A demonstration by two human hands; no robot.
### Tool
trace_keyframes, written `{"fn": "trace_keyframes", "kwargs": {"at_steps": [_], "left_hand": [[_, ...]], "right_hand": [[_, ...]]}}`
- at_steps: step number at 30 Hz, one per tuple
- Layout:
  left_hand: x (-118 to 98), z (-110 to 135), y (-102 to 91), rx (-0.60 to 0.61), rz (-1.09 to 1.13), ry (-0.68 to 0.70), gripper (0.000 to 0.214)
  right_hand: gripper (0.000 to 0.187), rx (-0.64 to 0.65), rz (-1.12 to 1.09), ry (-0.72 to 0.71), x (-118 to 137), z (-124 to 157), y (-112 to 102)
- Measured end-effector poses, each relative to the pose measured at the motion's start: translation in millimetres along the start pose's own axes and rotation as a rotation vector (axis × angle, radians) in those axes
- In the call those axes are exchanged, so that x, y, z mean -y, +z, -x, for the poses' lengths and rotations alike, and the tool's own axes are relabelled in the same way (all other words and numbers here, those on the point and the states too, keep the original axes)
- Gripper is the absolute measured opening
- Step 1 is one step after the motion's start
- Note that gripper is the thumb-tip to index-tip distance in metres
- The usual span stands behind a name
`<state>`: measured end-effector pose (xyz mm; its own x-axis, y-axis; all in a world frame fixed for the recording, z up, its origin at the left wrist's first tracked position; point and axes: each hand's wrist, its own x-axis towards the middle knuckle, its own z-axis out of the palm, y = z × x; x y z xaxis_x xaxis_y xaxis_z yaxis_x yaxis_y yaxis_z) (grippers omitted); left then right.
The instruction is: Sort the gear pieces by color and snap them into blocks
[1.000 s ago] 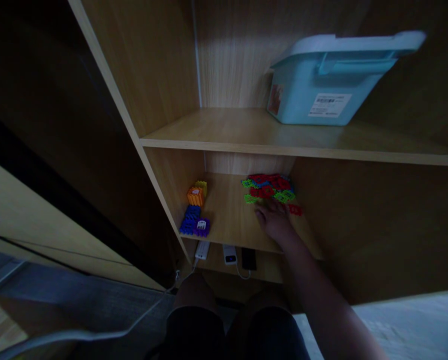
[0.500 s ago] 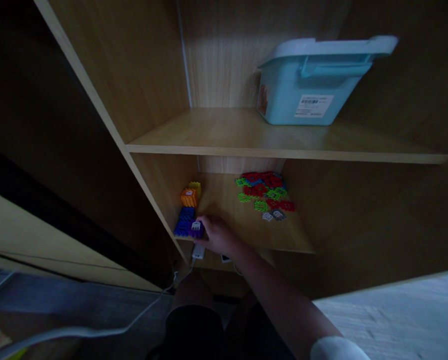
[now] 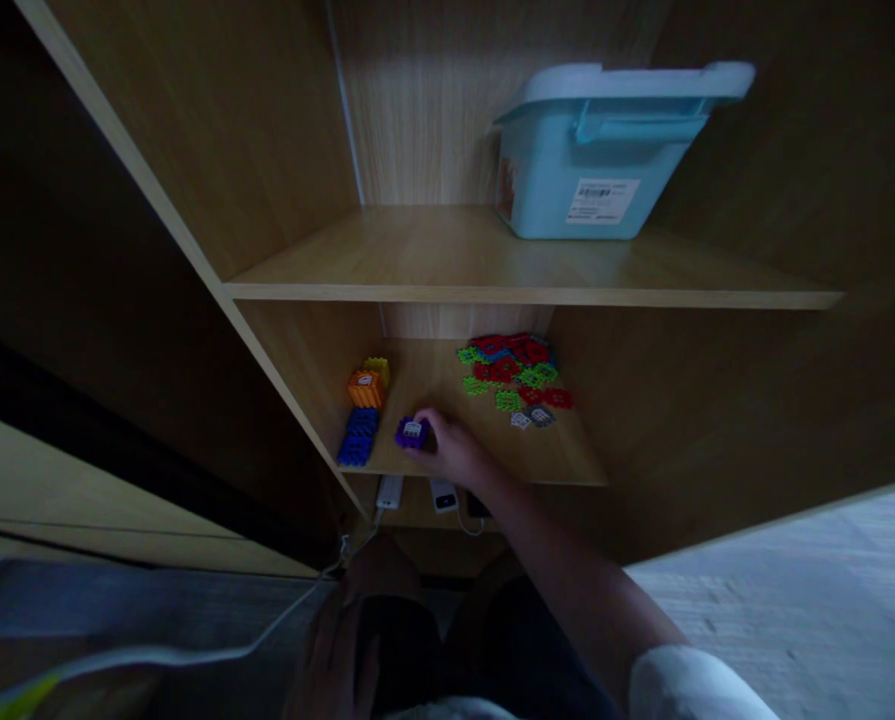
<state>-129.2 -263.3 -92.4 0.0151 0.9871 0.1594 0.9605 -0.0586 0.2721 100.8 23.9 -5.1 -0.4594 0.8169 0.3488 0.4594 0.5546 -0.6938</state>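
Note:
My right hand (image 3: 451,448) reaches into the lower shelf (image 3: 484,450) of a wooden cabinet and is closed on a purple toy block (image 3: 411,432), held just right of a blue block stack (image 3: 358,437). Behind that stack stand an orange block (image 3: 364,388) and a yellow block (image 3: 377,367). A pile of red and green flat toy pieces (image 3: 513,368) lies at the back right of the shelf, with two small grey pieces (image 3: 531,418) in front of it. My left hand (image 3: 334,655) rests flat on my knee at the bottom of the view.
A light blue lidded plastic bin (image 3: 593,165) stands on the upper shelf (image 3: 447,265). Below the lower shelf lie two white devices (image 3: 417,493) and a dark one, with a white cable (image 3: 214,655) trailing over the floor to the left. The cabinet's side panel (image 3: 214,130) rises at left.
My right hand left the red and green pile, crossed to the blue stack, gripped the purple block and pulled it a little right. My left hand has come into view on my knee.

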Motion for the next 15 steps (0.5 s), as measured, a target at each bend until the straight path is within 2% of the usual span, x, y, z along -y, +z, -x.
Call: {"fn": "trace_keyframes", "kwargs": {"at_steps": [2,4,7,11,15], "left_hand": [[-22.6,-33.9,-2.1,-0.148,-0.006,0.17,0.049],[-45.3,-73.0,-12.5,-0.239,-0.006,0.238,0.05],[-65.4,-131.9,-30.0,-0.361,0.021,0.185,0.057],[-63.4,-187.7,-37.8,-0.484,0.038,0.114,0.068],[-53.6,-213.5,-32.0,-0.479,0.058,0.072,0.07]], "right_hand": [[0.044,-0.081,-0.023,0.045,-13.0,-6.6,-19.9],[0.043,-0.179,-0.011,0.08,-29.2,-17.4,-42.0],[0.047,-0.333,0.067,0.152,-56.6,-39.6,-74.0],[0.05,-0.463,0.146,0.257,-86.2,-76.9,-109.2],[0.052,-0.552,0.198,0.356,-104.9,-114.0,-138.1]]}}
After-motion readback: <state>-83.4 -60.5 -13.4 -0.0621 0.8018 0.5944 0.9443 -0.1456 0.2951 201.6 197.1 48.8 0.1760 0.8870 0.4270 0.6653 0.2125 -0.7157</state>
